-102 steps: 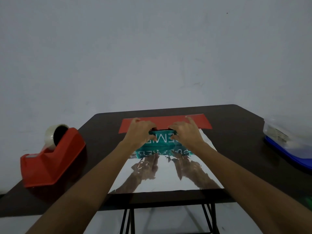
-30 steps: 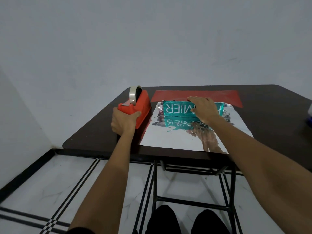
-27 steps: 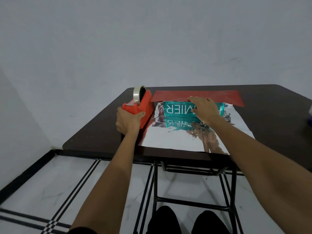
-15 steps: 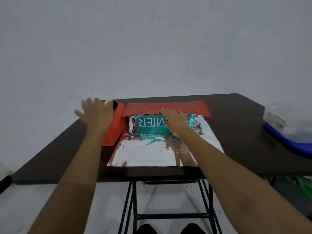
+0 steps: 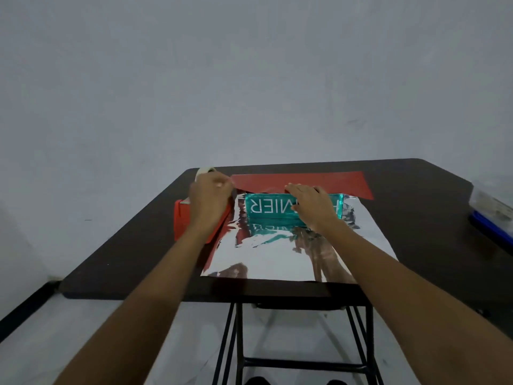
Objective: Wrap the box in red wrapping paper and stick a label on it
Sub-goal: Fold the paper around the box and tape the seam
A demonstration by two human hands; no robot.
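right grip (image 5: 313,208): fingers straight, pressing on the box (image 5: 263,209) | left grip (image 5: 211,202): curled over tape dispenser (image 5: 181,222) at its roll, hold cannot be told | box: on wrapping paper (image 5: 277,257), silver side up, mid-counter (image 5: 125,245), 3 o'clock of left grip

Tape dispenser (image 5: 181,220) blocks 9 o'clock side of box (image 5: 266,211), just beside it; 3 o'clock side: bare table (image 5: 410,223), container (image 5: 490,204) well apart.
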